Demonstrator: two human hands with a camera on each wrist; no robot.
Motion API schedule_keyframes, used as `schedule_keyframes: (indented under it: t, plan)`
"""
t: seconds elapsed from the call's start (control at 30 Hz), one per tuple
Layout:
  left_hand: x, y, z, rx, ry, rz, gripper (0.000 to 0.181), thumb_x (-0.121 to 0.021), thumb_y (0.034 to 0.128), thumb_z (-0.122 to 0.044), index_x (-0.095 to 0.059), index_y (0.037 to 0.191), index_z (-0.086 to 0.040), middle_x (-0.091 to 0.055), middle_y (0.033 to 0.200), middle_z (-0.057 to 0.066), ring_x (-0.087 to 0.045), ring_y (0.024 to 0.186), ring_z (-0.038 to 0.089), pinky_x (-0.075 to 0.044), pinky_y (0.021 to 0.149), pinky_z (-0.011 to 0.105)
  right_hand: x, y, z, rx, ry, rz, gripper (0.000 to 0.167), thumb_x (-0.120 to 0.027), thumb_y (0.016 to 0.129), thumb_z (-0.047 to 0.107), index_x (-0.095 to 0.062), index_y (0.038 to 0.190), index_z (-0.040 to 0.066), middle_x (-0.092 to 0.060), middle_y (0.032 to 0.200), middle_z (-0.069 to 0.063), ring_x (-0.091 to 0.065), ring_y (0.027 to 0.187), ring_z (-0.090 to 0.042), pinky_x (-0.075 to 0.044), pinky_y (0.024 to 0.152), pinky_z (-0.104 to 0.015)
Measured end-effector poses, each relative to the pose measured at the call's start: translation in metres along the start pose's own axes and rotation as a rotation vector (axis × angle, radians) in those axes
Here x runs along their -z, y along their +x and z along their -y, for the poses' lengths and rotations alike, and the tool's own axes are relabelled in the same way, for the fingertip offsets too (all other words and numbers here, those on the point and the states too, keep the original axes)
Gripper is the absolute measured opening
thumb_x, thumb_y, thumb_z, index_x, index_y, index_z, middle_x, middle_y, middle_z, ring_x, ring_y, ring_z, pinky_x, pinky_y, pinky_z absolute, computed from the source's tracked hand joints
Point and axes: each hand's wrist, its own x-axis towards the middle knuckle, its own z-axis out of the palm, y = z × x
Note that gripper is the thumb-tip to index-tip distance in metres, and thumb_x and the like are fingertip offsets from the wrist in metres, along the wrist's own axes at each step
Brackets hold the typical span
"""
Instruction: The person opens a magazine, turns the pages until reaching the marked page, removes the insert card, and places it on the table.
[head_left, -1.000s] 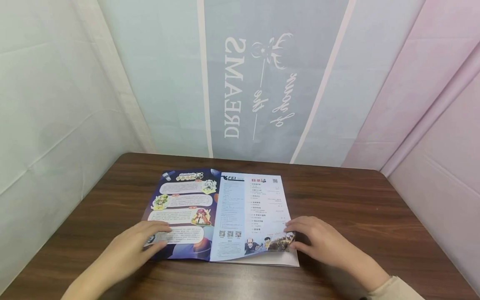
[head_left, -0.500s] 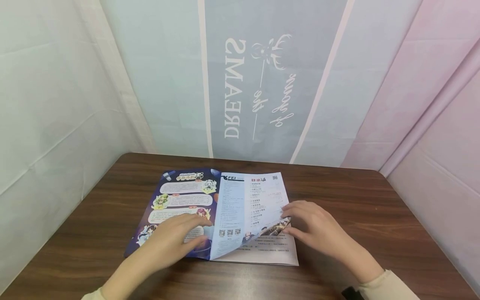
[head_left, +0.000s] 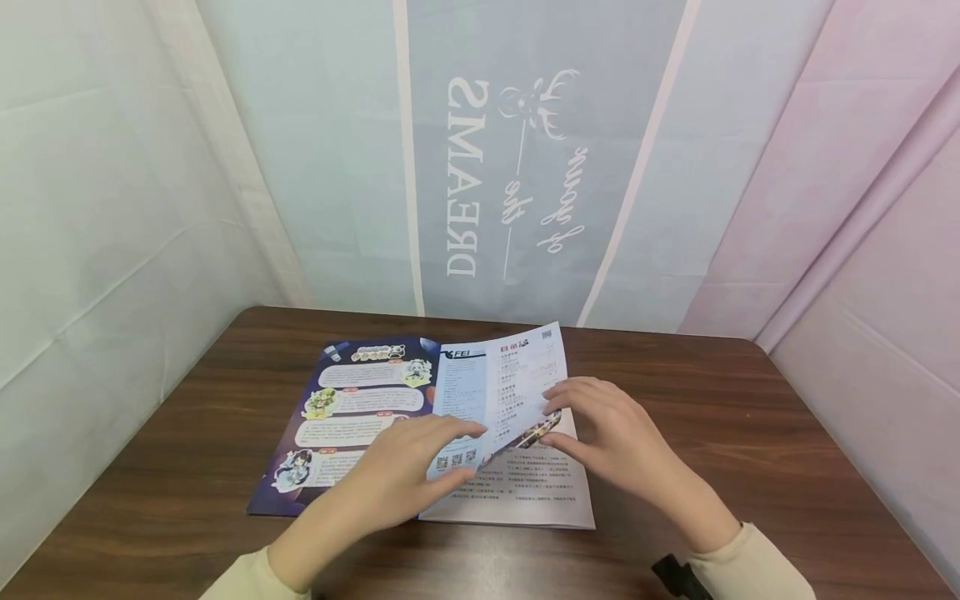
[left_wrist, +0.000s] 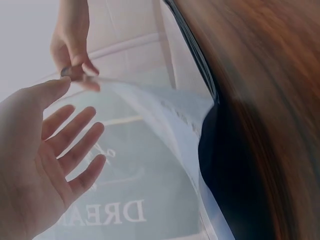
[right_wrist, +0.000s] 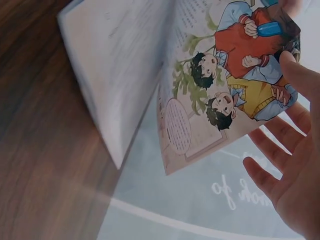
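Note:
An open magazine [head_left: 352, 404] lies on the brown table, its dark blue left page showing cartoon figures and text panels. My right hand [head_left: 611, 425] pinches the outer edge of the right-hand page [head_left: 517, 375], which curves up off the sheets below. Two cartoon figures on that page's underside [right_wrist: 220, 85] show in the right wrist view, with my thumb against its edge. Over the magazine's middle hovers my left hand [head_left: 408, 467], fingers apart. In the left wrist view, the left hand [left_wrist: 45, 145] is spread and holds nothing. Printed text shows on the sheet beneath [head_left: 525, 492].
The dark wooden table [head_left: 720, 433] extends around the magazine on both sides. Behind it hangs a pale curtain [head_left: 337, 167] with printed lettering, and light fabric encloses the left and right sides. A black strap [head_left: 678, 575] sits at the right sleeve.
My right hand has moved left and up with the page's edge, lifting the page further and exposing more of the sheet below. My left hand has moved right, from the left page toward the middle.

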Motion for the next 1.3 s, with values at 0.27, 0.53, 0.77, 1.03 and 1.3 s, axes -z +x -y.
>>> schedule_keyframes:
  t: [0.27,0.53,0.77,1.03,1.3]
  plan:
    - [-0.009,0.011,-0.010,-0.059,-0.030,-0.073,0.049,-0.076,0.0887,-0.032,-0.059,0.133,-0.017,-0.066,0.126,-0.004,-0.063,0.112,0.013,-0.055,0.090,0.036,-0.001,0.012,0.012,0.007,0.010,-0.048,0.034,-0.087,0.074,0.027,-0.069,0.102,0.017,-0.069,0.114,0.004,-0.061,0.112,-0.020,-0.050,0.094,-0.043]
    - [-0.018,0.016,-0.015,-0.124,-0.062,-0.227,0.044,-0.074,0.0895,-0.018,-0.060,0.131,-0.016,-0.067,0.120,-0.006,-0.065,0.105,0.010,-0.055,0.085,0.030,-0.002,0.018,0.021,0.012,0.055,-0.070,0.031,-0.077,0.084,0.042,-0.069,0.102,0.017,-0.068,0.117,0.004,-0.059,0.116,-0.018,-0.047,0.099,-0.041]
    - [-0.020,0.018,-0.015,-0.106,-0.053,-0.317,0.038,-0.074,0.0882,-0.011,-0.065,0.124,-0.018,-0.069,0.115,-0.007,-0.066,0.102,0.009,-0.055,0.085,0.030,-0.001,0.020,0.026,0.012,0.074,-0.098,0.048,-0.059,0.093,0.057,-0.069,0.111,0.014,-0.066,0.122,0.001,-0.056,0.122,-0.020,-0.041,0.105,-0.038]
    - [-0.014,0.015,-0.010,-0.042,-0.016,-0.354,0.039,-0.077,0.0867,-0.010,-0.065,0.123,-0.016,-0.071,0.110,-0.005,-0.067,0.092,0.009,-0.057,0.078,0.030,-0.002,0.020,0.026,0.066,0.106,-0.212,0.051,-0.059,0.095,0.052,-0.066,0.121,0.009,-0.063,0.129,-0.006,-0.056,0.122,-0.024,-0.037,0.108,-0.028]
    - [-0.004,0.001,0.008,0.054,0.052,-0.397,0.053,-0.080,0.0833,-0.010,-0.058,0.131,-0.011,-0.071,0.103,0.002,-0.064,0.079,0.009,-0.049,0.057,0.021,-0.005,0.007,0.014,0.043,0.058,-0.168,0.043,-0.076,0.088,0.037,-0.066,0.122,0.011,-0.065,0.127,-0.003,-0.059,0.117,-0.025,-0.042,0.103,-0.034]
